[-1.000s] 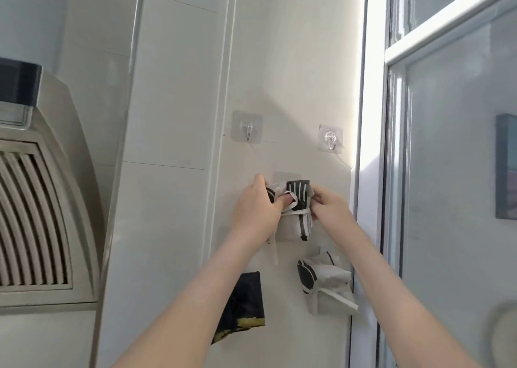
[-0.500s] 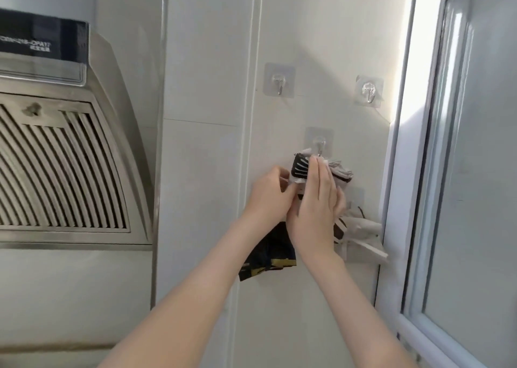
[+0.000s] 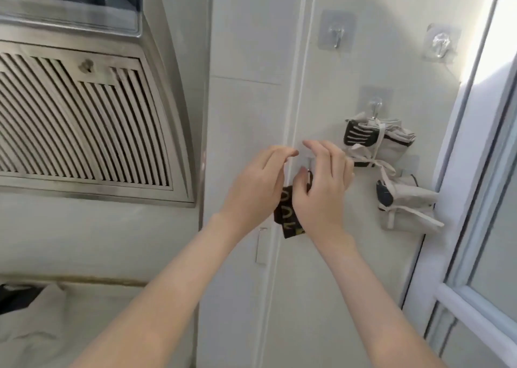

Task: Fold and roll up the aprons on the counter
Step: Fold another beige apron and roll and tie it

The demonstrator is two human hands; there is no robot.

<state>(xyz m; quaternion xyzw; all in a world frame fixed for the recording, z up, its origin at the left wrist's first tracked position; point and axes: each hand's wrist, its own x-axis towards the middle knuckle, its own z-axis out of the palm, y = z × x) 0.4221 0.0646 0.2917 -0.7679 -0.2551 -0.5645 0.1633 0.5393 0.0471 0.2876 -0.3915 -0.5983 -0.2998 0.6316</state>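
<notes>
Head view: both hands are up at the wall. The left hand (image 3: 260, 183) has its grip released, fingers relaxed around nothing. The right hand (image 3: 321, 191) covers the dark roll (image 3: 291, 225), which hangs long axis downward, just behind and below that palm, so the right is nearer. Its fingers are slack, but whether the thumb pinches the tie I cannot tell. Count three rolled aprons on the wall: the dark roll, the striped roll (image 3: 366, 138) off right, and the pale roll (image 3: 405, 199) beneath it. Two bare hooks (image 3: 337, 34) sit above. A cloth (image 3: 30, 320) lies low left, probably the next apron.
</notes>
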